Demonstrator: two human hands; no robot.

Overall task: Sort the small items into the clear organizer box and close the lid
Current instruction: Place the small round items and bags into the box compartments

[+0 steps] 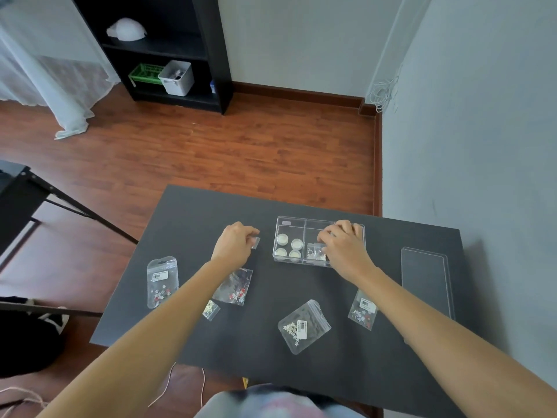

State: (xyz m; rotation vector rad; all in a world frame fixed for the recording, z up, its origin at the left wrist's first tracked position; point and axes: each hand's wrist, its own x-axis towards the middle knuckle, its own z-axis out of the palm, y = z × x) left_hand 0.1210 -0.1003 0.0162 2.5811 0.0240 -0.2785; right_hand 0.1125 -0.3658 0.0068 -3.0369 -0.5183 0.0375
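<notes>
The clear organizer box [304, 240] sits open toward the far middle of the dark tabletop [187, 206], with four small round pots [288, 245] in its left compartment and a little packet [315, 252] in the near right one. The right hand [343, 245] reaches into that right side with fingers curled, apparently pinching or pressing the packet, though what it grips is partly hidden. The left hand [236, 240], just left of the box, pinches a tiny clear packet [256, 243] between thumb and fingertips. The likely trouble is light, slick bags: a packet pushed in crooked could stand proud of its divider and keep the lid from seating, and a nudge could slide the box. The lid [426, 282] lies well apart to the right, near the edge, where a sweeping forearm might knock it off. Five more bags wait nearer the person: one far left [162, 282], one [234, 286] partly under the left forearm, a small one [211, 309], a central one [303, 326] and one [363, 309] under the right forearm, easily dragged by either arm.
</notes>
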